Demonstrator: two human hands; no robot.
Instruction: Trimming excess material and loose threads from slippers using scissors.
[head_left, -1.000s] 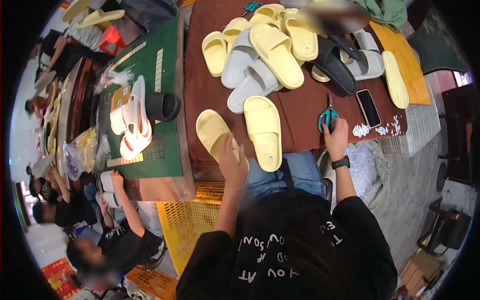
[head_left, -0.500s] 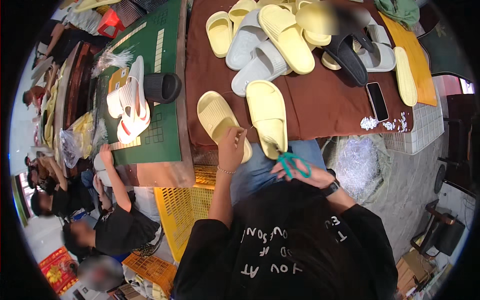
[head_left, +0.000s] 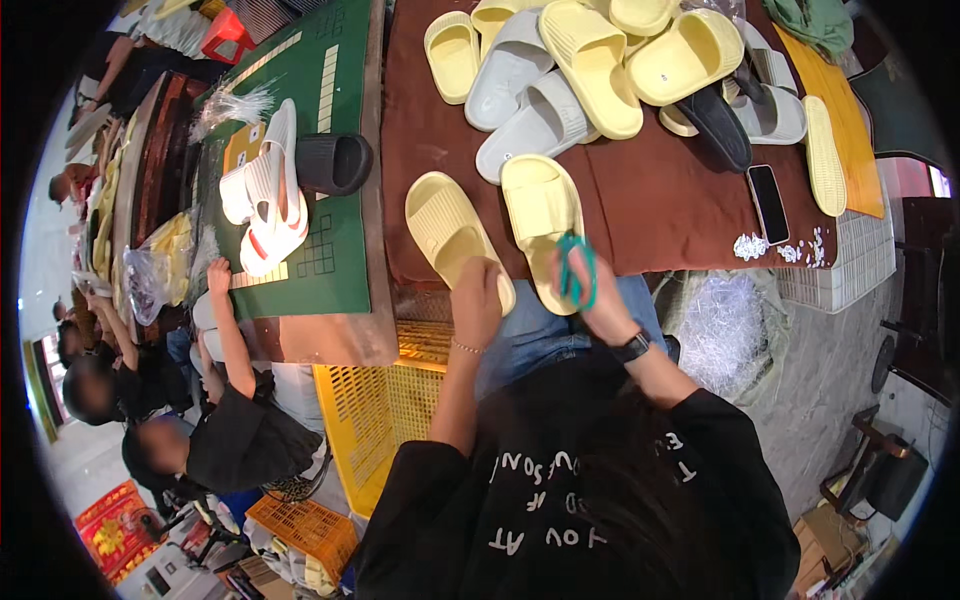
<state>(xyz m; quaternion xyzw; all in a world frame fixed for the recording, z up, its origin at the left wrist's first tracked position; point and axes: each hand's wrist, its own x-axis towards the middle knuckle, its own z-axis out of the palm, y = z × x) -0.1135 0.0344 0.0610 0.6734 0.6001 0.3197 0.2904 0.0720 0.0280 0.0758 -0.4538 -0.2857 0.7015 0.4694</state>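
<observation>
Yellow slippers point(head_left: 440, 210), teal scissors point(head_left: 588, 268).
Your left hand point(head_left: 477, 305): curled on one slipper; right hand point(head_left: 608, 314): closed round scissors, at the other slipper point(head_left: 537, 197).

Brown table point(head_left: 665, 225): slippers point(head_left: 541, 205), 1 phone point(head_left: 768, 205)

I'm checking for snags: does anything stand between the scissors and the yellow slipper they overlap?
Nothing visible: the right hand holds the scissors over the slipper; the left hand is to its left.

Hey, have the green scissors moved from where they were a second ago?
Yes: the scissors moved left, away from the phone, and toward the person; the right hand now holds them.
</observation>
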